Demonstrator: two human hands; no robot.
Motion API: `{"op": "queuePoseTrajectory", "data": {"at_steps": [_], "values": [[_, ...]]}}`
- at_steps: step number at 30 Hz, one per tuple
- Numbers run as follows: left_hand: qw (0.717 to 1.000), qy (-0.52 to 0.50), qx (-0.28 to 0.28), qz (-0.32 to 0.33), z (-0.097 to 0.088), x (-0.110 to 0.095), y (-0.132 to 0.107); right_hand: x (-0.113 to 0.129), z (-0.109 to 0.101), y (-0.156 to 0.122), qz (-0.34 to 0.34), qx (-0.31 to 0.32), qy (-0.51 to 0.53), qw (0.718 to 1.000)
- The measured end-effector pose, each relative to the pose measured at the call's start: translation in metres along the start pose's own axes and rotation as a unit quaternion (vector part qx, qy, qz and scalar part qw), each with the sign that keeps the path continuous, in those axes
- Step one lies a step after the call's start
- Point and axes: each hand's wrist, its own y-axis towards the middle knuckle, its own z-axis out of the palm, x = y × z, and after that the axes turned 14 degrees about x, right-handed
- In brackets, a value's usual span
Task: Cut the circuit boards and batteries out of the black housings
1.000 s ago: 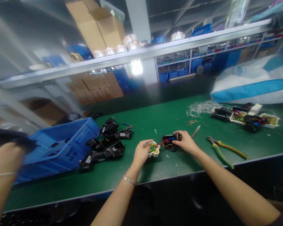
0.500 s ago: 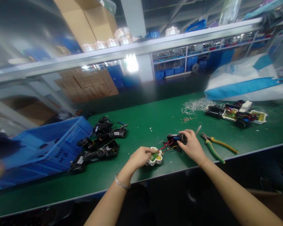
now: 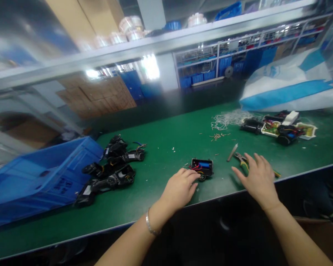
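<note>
A black plastic housing (image 3: 210, 170) lies on the green tabletop, with a blue cylinder like a battery and red and yellow wires inside. My left hand (image 3: 180, 186) has its fingers curled on the housing's near left end; its palm side is hidden. The white shell is out of sight. Off to the right, my right hand (image 3: 258, 179) is spread and holds nothing, hovering over the diagonal cutters (image 3: 244, 166) with green and yellow handles, which it partly covers. Beside the cutters' jaws lies a pale, slim, pen-like tool (image 3: 232, 153).
At left stand a blue crate (image 3: 50, 184) and several black assemblies (image 3: 113, 181). Loose screws (image 3: 218, 137), white ties (image 3: 227, 120) and opened white-and-black units (image 3: 283, 127) lie toward the back right, before a white-and-blue sack (image 3: 288, 88). The table's front edge runs below my hands.
My right hand has let go of the black housing and moved right, over the cutters. My left hand has shifted right from the white shell to the housing. The person's hand at far left is gone.
</note>
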Motion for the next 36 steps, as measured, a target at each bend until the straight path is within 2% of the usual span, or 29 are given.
{"op": "queuePoseTrajectory", "data": {"at_steps": [4, 13, 16, 18, 19, 20, 21, 23, 25, 27, 28, 30, 33, 36], "values": [[0.998, 0.048, -0.002, -0.035, 0.013, 0.010, 0.011, -0.022, 0.007, -0.012, 0.039, 0.011, -0.093, 0.995], [0.989, 0.108, -0.016, -0.103, 0.009, 0.016, 0.014, -0.016, 0.006, -0.016, 0.054, 0.039, -0.084, 0.994], [0.987, 0.114, -0.013, -0.112, 0.009, 0.015, 0.015, -0.022, 0.004, -0.017, 0.037, 0.050, -0.010, 0.998], [0.987, 0.109, -0.016, -0.116, 0.010, 0.015, 0.016, -0.024, -0.003, -0.021, 0.051, 0.053, 0.107, 0.992], [0.988, 0.103, -0.019, -0.117, 0.011, 0.014, 0.017, -0.023, -0.008, -0.025, 0.074, 0.058, 0.190, 0.977], [0.988, 0.096, -0.022, -0.117, 0.012, 0.014, 0.017, -0.021, -0.013, -0.030, 0.106, 0.073, 0.286, 0.949], [0.989, 0.086, -0.025, -0.116, 0.013, 0.013, 0.018, -0.016, -0.020, -0.037, 0.138, 0.103, 0.389, 0.905], [0.991, 0.065, -0.026, -0.111, 0.015, 0.011, 0.020, 0.001, -0.033, -0.053, 0.186, 0.198, 0.565, 0.779], [0.994, 0.042, -0.024, -0.102, 0.016, 0.009, 0.021, 0.023, -0.043, -0.069, 0.198, 0.311, 0.665, 0.650], [0.996, 0.024, -0.014, -0.081, 0.017, 0.007, 0.021, 0.044, -0.046, -0.080, 0.198, 0.387, 0.705, 0.560], [0.998, 0.017, -0.007, -0.064, 0.018, 0.007, 0.021, 0.052, -0.045, -0.082, 0.199, 0.407, 0.719, 0.528], [1.000, -0.003, 0.008, -0.026, 0.019, 0.008, 0.020, 0.061, -0.039, -0.082, 0.210, 0.414, 0.743, 0.482], [0.998, -0.062, 0.018, 0.009, 0.021, 0.014, 0.016, 0.061, -0.030, -0.072, 0.236, 0.388, 0.774, 0.441], [0.990, -0.136, 0.028, -0.010, 0.021, 0.021, 0.011, 0.057, -0.025, -0.062, 0.242, 0.375, 0.796, 0.409]]}}
